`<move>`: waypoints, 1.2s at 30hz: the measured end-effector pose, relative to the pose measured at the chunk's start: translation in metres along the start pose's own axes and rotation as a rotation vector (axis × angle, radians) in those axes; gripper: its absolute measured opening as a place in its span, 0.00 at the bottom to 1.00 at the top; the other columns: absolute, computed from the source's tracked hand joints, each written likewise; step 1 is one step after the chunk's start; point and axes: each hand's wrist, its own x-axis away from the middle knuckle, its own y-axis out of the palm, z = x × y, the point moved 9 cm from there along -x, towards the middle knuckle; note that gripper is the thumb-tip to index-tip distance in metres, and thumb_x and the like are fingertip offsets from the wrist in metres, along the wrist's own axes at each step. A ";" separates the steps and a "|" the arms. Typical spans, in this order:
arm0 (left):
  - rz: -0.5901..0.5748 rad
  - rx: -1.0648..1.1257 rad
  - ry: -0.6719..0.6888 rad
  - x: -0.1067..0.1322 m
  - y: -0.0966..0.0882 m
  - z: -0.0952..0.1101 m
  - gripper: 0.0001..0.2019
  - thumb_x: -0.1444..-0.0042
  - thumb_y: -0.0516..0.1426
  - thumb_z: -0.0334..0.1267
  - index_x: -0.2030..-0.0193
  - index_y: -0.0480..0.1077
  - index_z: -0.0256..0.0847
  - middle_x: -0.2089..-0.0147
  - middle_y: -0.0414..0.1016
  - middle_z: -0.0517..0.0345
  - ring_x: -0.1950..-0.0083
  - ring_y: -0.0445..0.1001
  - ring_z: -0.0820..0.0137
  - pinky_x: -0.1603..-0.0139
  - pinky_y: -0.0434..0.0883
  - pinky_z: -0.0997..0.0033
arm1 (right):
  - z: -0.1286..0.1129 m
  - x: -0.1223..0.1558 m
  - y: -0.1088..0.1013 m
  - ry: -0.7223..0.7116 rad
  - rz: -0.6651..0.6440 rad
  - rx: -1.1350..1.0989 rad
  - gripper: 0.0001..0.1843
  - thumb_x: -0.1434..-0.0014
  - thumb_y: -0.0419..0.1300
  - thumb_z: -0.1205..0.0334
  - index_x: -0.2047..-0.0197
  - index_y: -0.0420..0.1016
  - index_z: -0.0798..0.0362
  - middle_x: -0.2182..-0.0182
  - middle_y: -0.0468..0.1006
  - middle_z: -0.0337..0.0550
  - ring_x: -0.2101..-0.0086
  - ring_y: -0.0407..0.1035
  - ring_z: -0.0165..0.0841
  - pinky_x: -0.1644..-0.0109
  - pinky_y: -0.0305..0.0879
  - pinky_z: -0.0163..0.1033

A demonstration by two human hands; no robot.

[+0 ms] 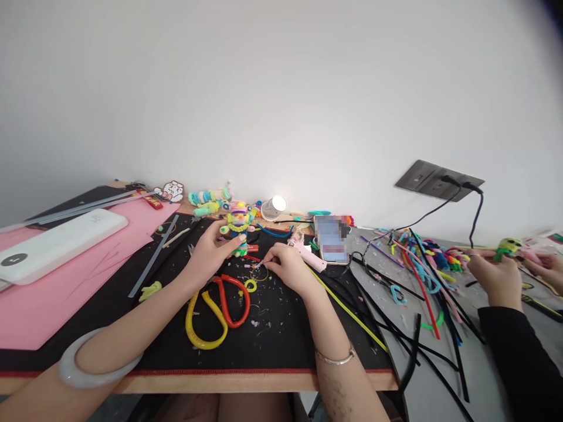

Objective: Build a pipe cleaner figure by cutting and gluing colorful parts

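A small, multicoloured fuzzy doll (240,227) stands upright above the black mat (281,346), gripped in the person's left hand (212,249). Its head, yellow collar, blue body and green feet look in place, so it seems mostly formed; what is left cannot be told. The right hand (284,265) appears to pinch a small pale strip (258,265). Scissors with red and yellow looped handles (206,344) lie between the forearms, crowding the space amid scraps. Beyond are a pink glue gun (311,255), a smartphone (331,241) and a white paper cup (273,208); rightward, a co-worker's hand (497,278) holds a green-and-yellow figure (508,249) over the grey counter (422,387).
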 end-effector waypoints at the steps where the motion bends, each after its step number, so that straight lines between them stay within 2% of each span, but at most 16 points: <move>1: -0.004 -0.005 -0.001 0.000 0.000 0.000 0.28 0.55 0.61 0.51 0.49 0.63 0.43 0.67 0.64 0.62 0.68 0.69 0.71 0.66 0.70 0.69 | 0.000 0.000 -0.001 0.010 0.010 -0.027 0.05 0.49 0.58 0.73 0.72 0.73 0.55 0.72 0.72 0.38 0.72 0.64 0.26 0.66 0.57 0.32; 6: -0.022 -0.015 0.003 0.001 0.001 0.002 0.27 0.55 0.61 0.52 0.49 0.62 0.42 0.67 0.66 0.61 0.67 0.70 0.70 0.65 0.70 0.69 | 0.005 0.000 -0.003 0.100 0.042 -0.203 0.05 0.48 0.55 0.72 0.71 0.71 0.55 0.74 0.73 0.37 0.73 0.65 0.26 0.68 0.59 0.32; 10: -0.029 -0.033 0.036 0.002 0.003 0.006 0.25 0.54 0.60 0.51 0.51 0.64 0.42 0.66 0.68 0.61 0.67 0.70 0.70 0.67 0.70 0.71 | 0.005 -0.001 -0.001 0.104 0.062 -0.296 0.04 0.50 0.55 0.72 0.71 0.69 0.55 0.75 0.73 0.36 0.73 0.66 0.26 0.68 0.61 0.32; 14: -0.034 -0.071 0.036 0.002 0.003 0.007 0.26 0.54 0.60 0.51 0.50 0.64 0.42 0.64 0.69 0.59 0.66 0.71 0.69 0.67 0.70 0.70 | 0.009 -0.002 0.001 0.108 0.074 -0.360 0.07 0.52 0.58 0.70 0.67 0.70 0.55 0.77 0.72 0.35 0.75 0.65 0.26 0.69 0.62 0.32; 18: -0.061 -0.065 0.035 0.002 0.005 0.007 0.25 0.54 0.60 0.51 0.51 0.64 0.43 0.63 0.70 0.59 0.65 0.72 0.68 0.66 0.71 0.70 | 0.010 -0.003 -0.006 0.072 0.127 -0.277 0.05 0.50 0.57 0.68 0.68 0.73 0.55 0.74 0.75 0.38 0.73 0.67 0.28 0.68 0.62 0.33; 22: -0.059 -0.050 0.041 0.001 0.005 0.006 0.24 0.54 0.60 0.50 0.51 0.64 0.43 0.65 0.70 0.59 0.66 0.72 0.68 0.67 0.71 0.70 | 0.012 -0.003 -0.010 0.055 0.163 -0.226 0.07 0.47 0.55 0.66 0.69 0.75 0.55 0.72 0.77 0.41 0.71 0.68 0.30 0.65 0.62 0.34; 28: -0.065 -0.032 0.044 0.002 0.006 0.007 0.24 0.53 0.60 0.50 0.51 0.64 0.43 0.64 0.71 0.59 0.66 0.73 0.68 0.66 0.71 0.71 | 0.013 -0.003 -0.007 0.055 0.129 -0.256 0.10 0.44 0.53 0.66 0.70 0.75 0.56 0.72 0.78 0.41 0.70 0.69 0.31 0.64 0.62 0.34; 32: -0.064 -0.014 0.047 0.003 0.006 0.009 0.23 0.53 0.60 0.49 0.52 0.65 0.42 0.63 0.72 0.58 0.64 0.73 0.68 0.66 0.71 0.71 | 0.010 -0.004 -0.007 0.047 0.121 -0.216 0.15 0.40 0.49 0.64 0.74 0.72 0.56 0.72 0.77 0.41 0.71 0.67 0.30 0.64 0.60 0.34; 36: -0.059 0.013 0.046 0.004 0.006 0.011 0.23 0.54 0.61 0.49 0.53 0.65 0.42 0.60 0.73 0.56 0.63 0.74 0.67 0.66 0.72 0.70 | 0.001 -0.001 -0.018 -0.016 0.173 -0.078 0.09 0.44 0.54 0.68 0.73 0.73 0.55 0.72 0.73 0.40 0.68 0.67 0.30 0.62 0.59 0.35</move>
